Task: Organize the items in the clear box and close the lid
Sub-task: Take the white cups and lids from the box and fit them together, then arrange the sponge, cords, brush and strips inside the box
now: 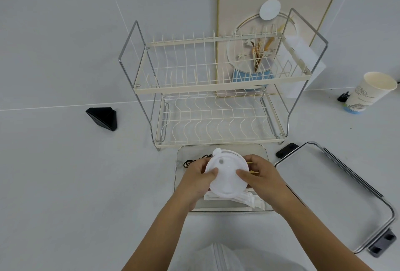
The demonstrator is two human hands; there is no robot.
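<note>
A clear box (pixel 223 148) stands on the white counter in front of me, its top uncovered. Over it, both hands hold a round white plastic lid-like container (pixel 226 175). My left hand (pixel 197 181) grips its left edge with the thumb on top. On the other side my right hand (pixel 259 176) does the same. Inside the box lie white folded paper packets (pixel 249 200) at the near side, black hair ties (pixel 188 162) at the far left, and thin wooden sticks (pixel 252 171) under my right hand. The box's lid (pixel 324 186), with metal frame and dark clips, lies to the right.
A two-tier cream dish rack (pixel 216 89) stands just behind the box. A black triangular object (pixel 104 118) is on the left. At the far right stands a paper cup (pixel 368 91). A framed board (pixel 281 0) leans on the wall behind the rack.
</note>
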